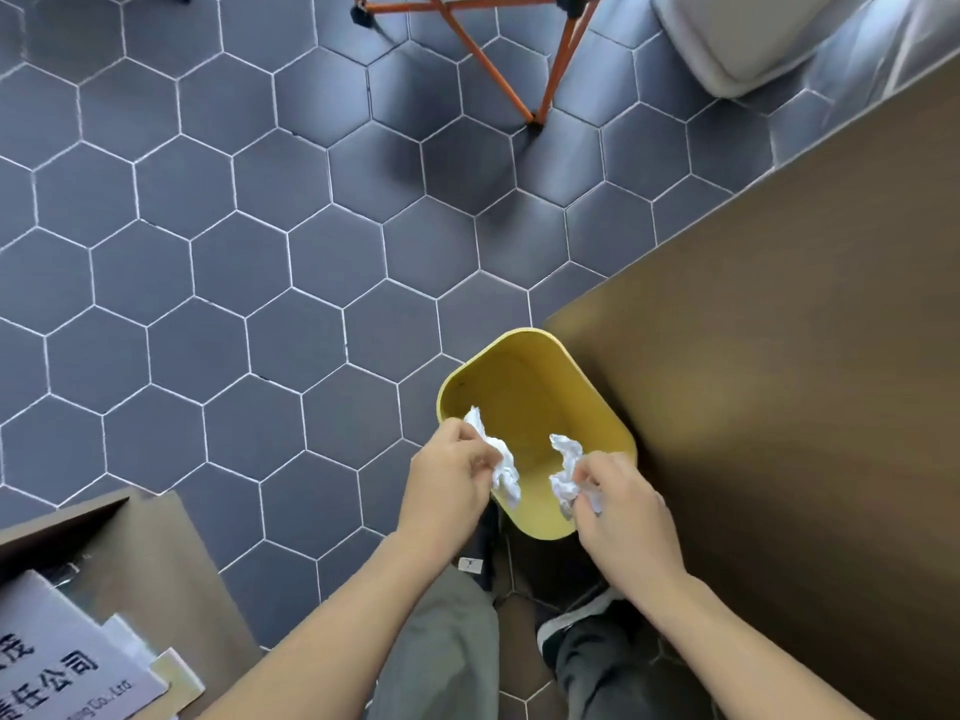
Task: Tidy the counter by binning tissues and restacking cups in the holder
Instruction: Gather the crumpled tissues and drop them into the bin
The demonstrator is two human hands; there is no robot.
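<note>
A yellow bin stands on the tiled floor beside the brown counter, its inside bare as far as I can see. My left hand grips a crumpled white tissue over the bin's left rim. My right hand grips a second crumpled tissue over the bin's near right edge. Both tissues hang above the bin's opening. No cups or cup holder are in view.
An open cardboard box with printed sheets sits at lower left. An orange metal stand rests on the grey hexagon floor at the top. A grey cushioned seat is at upper right. My legs and shoes are below the bin.
</note>
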